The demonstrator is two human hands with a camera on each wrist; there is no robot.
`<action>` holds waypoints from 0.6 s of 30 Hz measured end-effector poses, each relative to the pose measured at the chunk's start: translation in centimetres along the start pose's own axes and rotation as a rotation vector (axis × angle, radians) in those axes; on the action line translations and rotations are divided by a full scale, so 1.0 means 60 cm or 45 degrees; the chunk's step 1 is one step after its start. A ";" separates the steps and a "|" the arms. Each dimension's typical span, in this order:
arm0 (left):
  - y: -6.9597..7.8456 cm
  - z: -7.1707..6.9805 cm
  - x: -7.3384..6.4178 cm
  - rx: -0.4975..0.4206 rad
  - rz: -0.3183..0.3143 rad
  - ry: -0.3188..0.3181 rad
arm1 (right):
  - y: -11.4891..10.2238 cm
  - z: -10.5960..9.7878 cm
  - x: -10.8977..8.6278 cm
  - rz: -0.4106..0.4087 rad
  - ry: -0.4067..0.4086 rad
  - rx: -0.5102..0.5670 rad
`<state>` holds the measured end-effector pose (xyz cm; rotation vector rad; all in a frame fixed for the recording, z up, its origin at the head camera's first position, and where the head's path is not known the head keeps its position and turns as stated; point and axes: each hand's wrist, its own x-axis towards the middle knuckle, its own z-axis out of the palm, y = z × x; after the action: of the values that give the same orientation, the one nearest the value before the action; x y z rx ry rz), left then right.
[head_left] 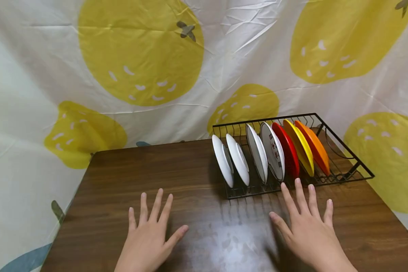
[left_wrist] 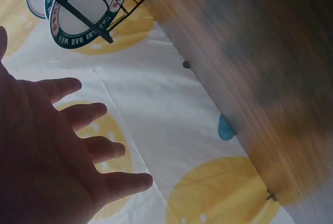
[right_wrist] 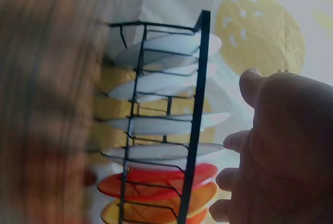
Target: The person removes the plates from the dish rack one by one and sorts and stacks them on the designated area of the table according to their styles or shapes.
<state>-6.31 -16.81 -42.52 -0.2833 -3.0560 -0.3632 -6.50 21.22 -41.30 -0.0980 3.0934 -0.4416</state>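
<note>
**Seven Plates, Two Free Hands: Crowded End of Rack Poses the Greater Risk**

Seven plates lean in a black wire rack (right_wrist: 198,107) at the back right of a wooden table (head_left: 176,162): two smaller white plates (head_left: 236,160) at the left end, then a plain white plate (head_left: 257,154), a patterned plate (head_left: 271,151), a red plate (head_left: 287,151), a yellow plate (head_left: 300,149) and an orange plate (head_left: 314,149). The left hand (head_left: 144,241) spreads its fingers well apart from the rack, grasping nothing. The right hand (head_left: 309,234), its fingers likewise splayed and free, reaches near the rack's front edge; whether either hand touches the tabletop is impossible to tell.

The likeliest trouble lies at the crowded end. The red, yellow and orange plates sit so close that fingers working in for one could drag or tip its neighbor. A forward sweep of the right hand might bump the front wires, shifting the rack and rattling the whole row. The smaller white plates have more room, but a careless nudge could slide them off their tilt. Smooth, glossy rims, if pinched lightly, could slip and strike the hard table.
</note>
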 end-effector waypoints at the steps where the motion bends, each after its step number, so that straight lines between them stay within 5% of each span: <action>1: 0.000 0.000 -0.001 -0.004 -0.005 -0.003 | 0.003 -0.006 0.002 0.002 0.003 -0.001; 7: -0.002 -0.003 -0.006 -0.005 -0.014 -0.009 | 0.037 -0.046 0.030 0.023 0.054 0.012; 14: 0.000 0.001 -0.008 0.006 -0.017 -0.012 | 0.105 -0.099 0.093 -0.027 0.181 0.184; 18: 0.002 0.005 -0.012 0.000 -0.020 -0.014 | 0.147 -0.120 0.135 -0.041 0.142 0.264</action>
<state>-5.57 -16.73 -42.85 -0.2624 -3.0703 -0.3639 -15.27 31.17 -36.89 -0.1243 3.1337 -0.7919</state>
